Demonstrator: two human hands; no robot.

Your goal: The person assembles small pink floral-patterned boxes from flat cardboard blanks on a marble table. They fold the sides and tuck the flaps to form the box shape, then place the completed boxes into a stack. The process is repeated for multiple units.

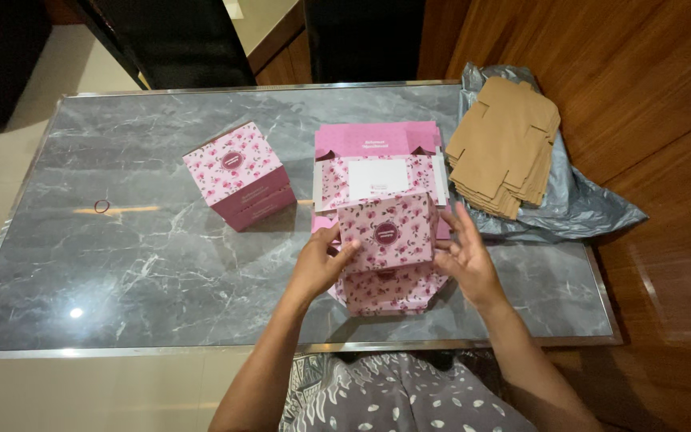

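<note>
While seemingly half-folded, floral box between both hands.

grey marble table bears pink box, flat cartons, rubber band.

Left hand: palm turned inward, thumb up near the fingertips, fingers curled and pressed against a surface, gripping.
Right hand: open, fingers spread and pointing up, palm facing left, not closed on anything.
Forearms: both bare, coming up from below, angled toward each other.
</note>
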